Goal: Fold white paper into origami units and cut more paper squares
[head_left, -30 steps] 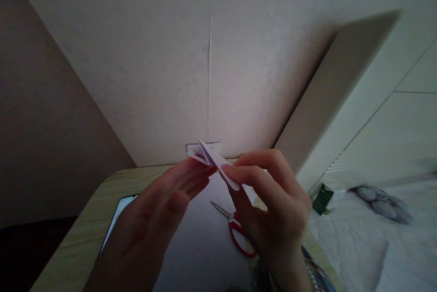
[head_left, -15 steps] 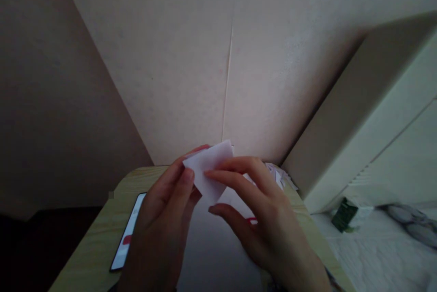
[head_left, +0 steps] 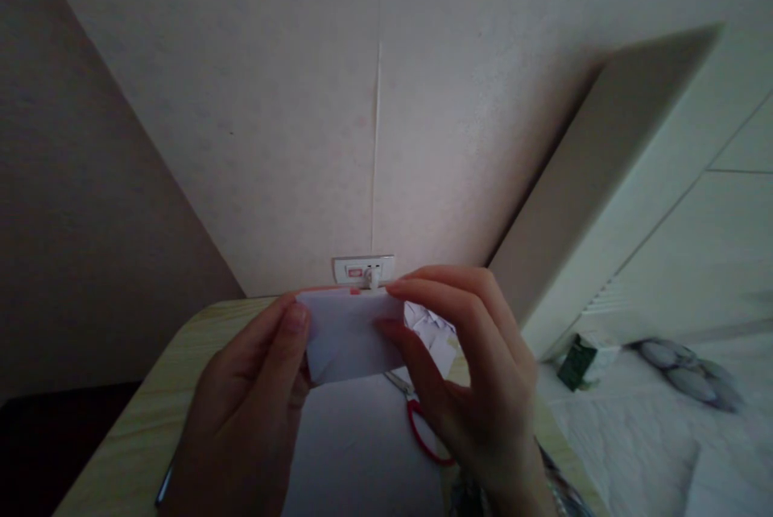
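Observation:
A small folded piece of white paper (head_left: 350,340) is held up in front of me between both hands. My left hand (head_left: 254,388) grips its left end, thumb on the near face and fingers behind. At the right end, my right hand (head_left: 471,364) pinches the paper, thumb in front and fingertips at the top edge. Below lies a larger white sheet (head_left: 362,452) on the wooden table. Red-handled scissors (head_left: 416,420) rest by the sheet's right side, partly hidden by my right hand.
Folded white paper pieces (head_left: 431,328) lie at the table's (head_left: 138,412) back right. A phone (head_left: 163,485) is mostly covered by my left hand. The wall socket (head_left: 362,269) holds a white plug. A cabinet stands right, with a green box (head_left: 578,361) beyond the table.
The paper has turned from a tilted position to lie nearly level. My right hand has closed its thumb onto the right end. The view has shifted, showing the socket and scissors.

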Motion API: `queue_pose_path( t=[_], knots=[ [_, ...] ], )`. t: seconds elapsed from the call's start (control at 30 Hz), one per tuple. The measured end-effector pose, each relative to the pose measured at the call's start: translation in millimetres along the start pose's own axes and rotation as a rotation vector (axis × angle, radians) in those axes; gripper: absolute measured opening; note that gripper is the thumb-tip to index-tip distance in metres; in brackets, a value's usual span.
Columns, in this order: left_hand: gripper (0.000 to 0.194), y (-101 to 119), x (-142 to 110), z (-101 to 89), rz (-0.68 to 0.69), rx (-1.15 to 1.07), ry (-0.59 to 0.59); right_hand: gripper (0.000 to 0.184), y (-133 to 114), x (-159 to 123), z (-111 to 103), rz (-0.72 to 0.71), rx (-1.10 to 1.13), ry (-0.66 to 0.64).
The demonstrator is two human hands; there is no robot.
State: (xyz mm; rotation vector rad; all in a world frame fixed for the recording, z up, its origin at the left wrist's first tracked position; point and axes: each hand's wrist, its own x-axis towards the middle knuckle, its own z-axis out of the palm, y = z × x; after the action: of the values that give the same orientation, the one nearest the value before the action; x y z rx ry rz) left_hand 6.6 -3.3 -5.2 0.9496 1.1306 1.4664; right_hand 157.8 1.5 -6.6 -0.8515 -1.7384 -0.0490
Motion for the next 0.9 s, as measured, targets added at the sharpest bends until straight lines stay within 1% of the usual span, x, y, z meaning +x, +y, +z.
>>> queue_pose_path(
  t=[0.1,0.17,0.23,0.33,0.4,0.47,0.53,0.63,0.77,0.9],
  knots=[
    [0.036,-1,-2,-0.2,-0.027,-0.051,0.001,0.029,-2,0,0,-0.017,0.017,0.046],
    [0.036,-1,-3,-0.6,-0.053,-0.053,-0.006,0.03,-3,-1,0,0.003,0.052,0.045],
    [0.03,0,-5,0.5,-0.056,-0.012,-0.025,0.028,-4,-2,0,0.078,0.113,0.048],
    [0.017,5,-10,5.9,-0.018,0.057,-0.029,0.022,-6,-3,2,0.226,0.216,0.069],
    [0.013,8,-13,10.1,0.018,0.098,-0.008,0.02,-7,-3,4,0.271,0.237,0.076],
    [0.014,9,-14,12.5,0.051,0.139,0.005,0.019,-9,-3,6,0.284,0.202,0.078],
    [0.016,10,-14,12.6,0.091,0.182,0.011,0.018,-12,-2,7,0.261,0.133,0.079],
    [0.016,10,-13,10.2,0.13,0.221,0.041,0.019,-16,-1,8,0.159,0.032,0.074],
    [0.023,11,-12,6.1,0.097,0.212,0.089,0.019,-17,-4,9,0.038,-0.045,0.078],
    [0.028,4,-13,-1.8,0.069,0.154,0.07,0.024,-17,-10,9,-0.046,-0.077,0.095]
  ],
)
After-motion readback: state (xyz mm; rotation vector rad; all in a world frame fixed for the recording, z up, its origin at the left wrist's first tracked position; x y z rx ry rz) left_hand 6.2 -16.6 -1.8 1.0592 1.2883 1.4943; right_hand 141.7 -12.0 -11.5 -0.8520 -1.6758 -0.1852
